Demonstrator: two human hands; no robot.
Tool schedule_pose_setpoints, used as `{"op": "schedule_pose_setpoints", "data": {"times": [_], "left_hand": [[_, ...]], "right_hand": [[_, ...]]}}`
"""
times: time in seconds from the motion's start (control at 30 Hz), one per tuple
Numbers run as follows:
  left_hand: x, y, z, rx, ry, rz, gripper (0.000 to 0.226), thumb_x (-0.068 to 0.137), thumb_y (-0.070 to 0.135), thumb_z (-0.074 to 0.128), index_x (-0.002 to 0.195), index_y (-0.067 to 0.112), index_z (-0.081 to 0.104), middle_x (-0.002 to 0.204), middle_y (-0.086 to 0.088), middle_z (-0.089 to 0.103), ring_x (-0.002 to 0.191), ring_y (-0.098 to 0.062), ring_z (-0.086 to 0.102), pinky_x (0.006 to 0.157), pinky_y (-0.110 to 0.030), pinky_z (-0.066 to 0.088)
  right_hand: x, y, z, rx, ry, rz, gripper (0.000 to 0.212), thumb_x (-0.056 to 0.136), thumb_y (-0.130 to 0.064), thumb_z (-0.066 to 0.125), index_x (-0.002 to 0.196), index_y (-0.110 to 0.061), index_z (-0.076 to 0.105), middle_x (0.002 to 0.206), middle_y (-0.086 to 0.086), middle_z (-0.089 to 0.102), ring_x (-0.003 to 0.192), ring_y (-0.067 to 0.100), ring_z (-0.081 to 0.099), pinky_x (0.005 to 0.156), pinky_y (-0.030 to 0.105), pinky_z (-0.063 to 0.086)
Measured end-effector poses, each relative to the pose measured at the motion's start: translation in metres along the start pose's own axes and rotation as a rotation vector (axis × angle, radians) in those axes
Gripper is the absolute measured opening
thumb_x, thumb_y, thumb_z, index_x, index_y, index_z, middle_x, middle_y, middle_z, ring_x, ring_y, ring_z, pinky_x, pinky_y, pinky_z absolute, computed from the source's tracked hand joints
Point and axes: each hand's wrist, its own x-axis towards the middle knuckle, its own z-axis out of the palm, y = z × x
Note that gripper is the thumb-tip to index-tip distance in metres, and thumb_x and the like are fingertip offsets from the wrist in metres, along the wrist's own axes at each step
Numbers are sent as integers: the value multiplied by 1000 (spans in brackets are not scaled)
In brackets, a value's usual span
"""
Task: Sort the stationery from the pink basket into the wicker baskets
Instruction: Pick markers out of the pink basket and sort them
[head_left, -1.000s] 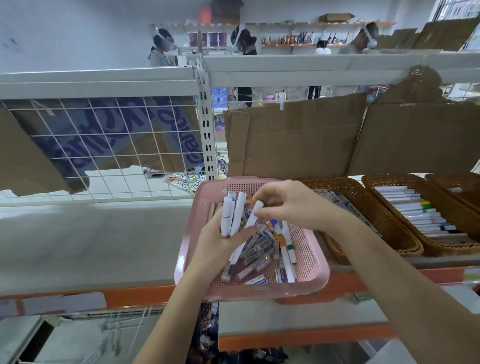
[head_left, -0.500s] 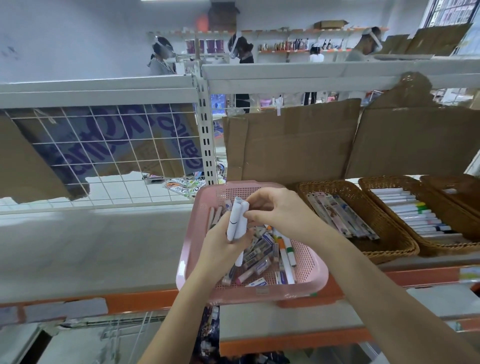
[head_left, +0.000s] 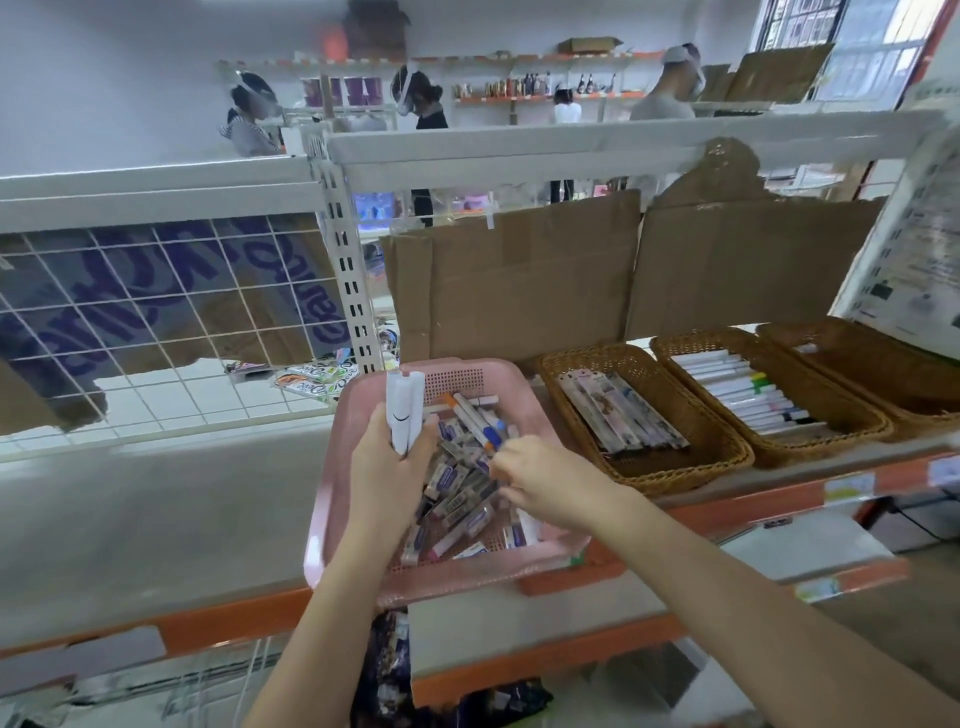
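The pink basket (head_left: 332, 499) sits on the shelf in front of me, filled with several loose markers and packaged erasers (head_left: 460, 501). My left hand (head_left: 387, 470) grips a bundle of white markers (head_left: 404, 410) upright over the basket's left side. My right hand (head_left: 545, 480) reaches down into the basket with curled fingers at a white marker with a blue band (head_left: 480, 423); whether it holds the marker is not clear. To the right stand three wicker baskets: the nearest (head_left: 670, 470) holds packaged pens, the middle one (head_left: 826, 434) holds white markers, the far one (head_left: 893, 364) looks almost bare.
Cardboard sheets (head_left: 514, 275) stand behind the baskets. A white wire grid panel (head_left: 156, 322) backs the grey shelf at left. An orange shelf edge (head_left: 727, 509) runs along the front. Several people stand by far shelves in the background.
My right hand left the marker bundle and dropped down into the pink basket. My left hand keeps the white markers, now held together upright.
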Motion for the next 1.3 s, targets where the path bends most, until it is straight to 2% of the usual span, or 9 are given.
{"op": "schedule_pose_setpoints", "data": {"times": [0.07,0.17,0.3,0.5,0.63,0.77,1.07,1.23,1.3], "left_hand": [[-1,11,10,2,30,31,14,91,27,60,87,16,53,65,3,52,55,-9,42,51,-21,35],[-7,32,35,19,76,72,22,91,24,62,77,21,45,60,7,46,51,-6,41,48,-14,33],[-19,58,85,-33,83,46,24,91,22,60,74,27,44,61,7,47,49,0,44,48,-14,37],[-42,102,178,-105,113,112,21,92,29,59,78,23,45,64,5,42,51,-1,39,47,-11,33],[-53,122,236,-149,104,75,22,91,29,60,76,23,44,63,7,43,52,0,41,47,-11,35],[-57,131,288,-139,37,56,24,92,30,58,75,27,42,61,8,44,49,-2,42,45,-15,35],[-42,125,383,-208,-80,33,19,93,28,58,78,28,46,56,14,47,47,0,39,42,-13,31],[-39,114,416,-181,-102,43,17,93,30,56,80,31,47,59,23,52,47,2,40,43,-11,31],[-39,110,425,-171,-82,48,18,93,31,56,78,30,46,57,18,50,46,1,40,43,-12,31]], "right_hand": [[-7,12,-6,-34,49,-8,21,95,-22,50,112,-10,57,113,3,54,107,18,49,90,31,43],[-22,40,-20,-45,106,3,20,96,-19,48,110,-10,58,109,4,54,105,19,48,80,24,34],[-54,91,-43,-40,134,73,24,96,-22,49,116,-13,59,117,4,55,111,20,50,92,32,42],[-117,180,-73,-37,152,165,25,96,-21,49,118,-11,58,117,4,56,107,19,53,87,30,44],[-151,235,-82,-35,156,221,24,97,-20,48,118,-12,58,120,5,56,110,20,52,84,28,40],[-171,284,-79,-5,113,285,27,98,-21,47,123,-14,55,126,4,52,115,19,49,90,31,43],[-183,370,-55,16,124,377,25,97,-21,48,118,-16,58,117,1,55,106,15,52,83,25,42],[-189,394,-28,81,135,360,27,99,-24,45,118,-12,59,113,3,58,104,16,53,85,26,44],[-191,400,-12,82,168,306,26,100,-24,42,111,-10,61,106,4,59,100,17,54,81,23,41]]}}
